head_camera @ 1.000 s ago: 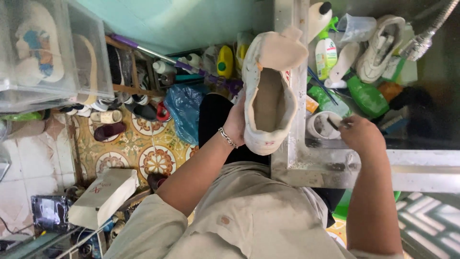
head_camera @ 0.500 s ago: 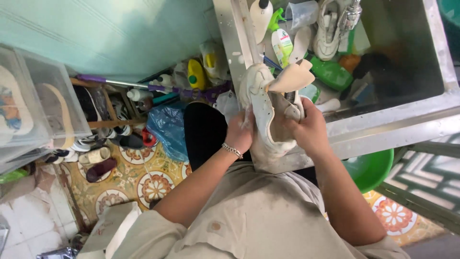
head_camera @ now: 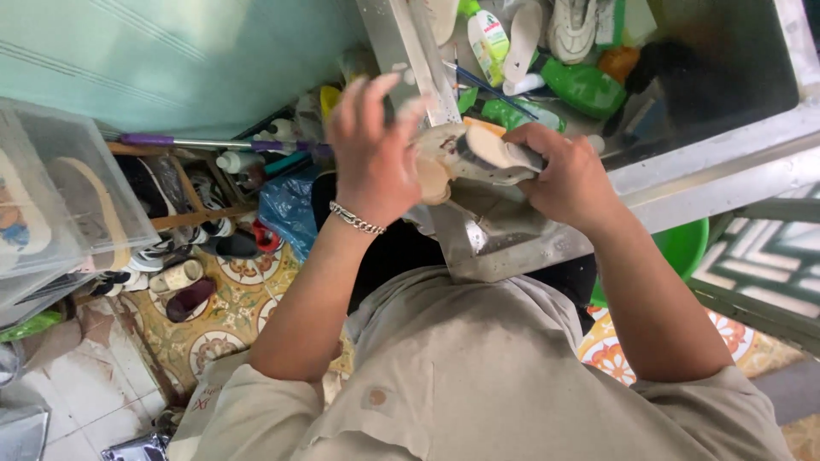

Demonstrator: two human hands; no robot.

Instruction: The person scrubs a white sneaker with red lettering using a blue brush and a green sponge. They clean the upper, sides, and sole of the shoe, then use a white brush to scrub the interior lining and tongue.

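Right hand [head_camera: 571,175] grip clenched around a dirty white sneaker [head_camera: 465,158] over the steel sink rim [head_camera: 683,175], left hand [head_camera: 371,154] released, fingers spread, at the shoe's nine o'clock, green bottle [head_camera: 581,85] at one o'clock, green basin [head_camera: 679,252] at four o'clock, blue bag [head_camera: 286,209] at eight o'clock.

Single head-worn view, steeply downward, close over sink [head_camera: 726,145] edge.

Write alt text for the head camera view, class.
A person's right hand grips a pale shoe over a steel sink edge, while the left hand is raised open beside it. Bottles and shoes crowd the sink.
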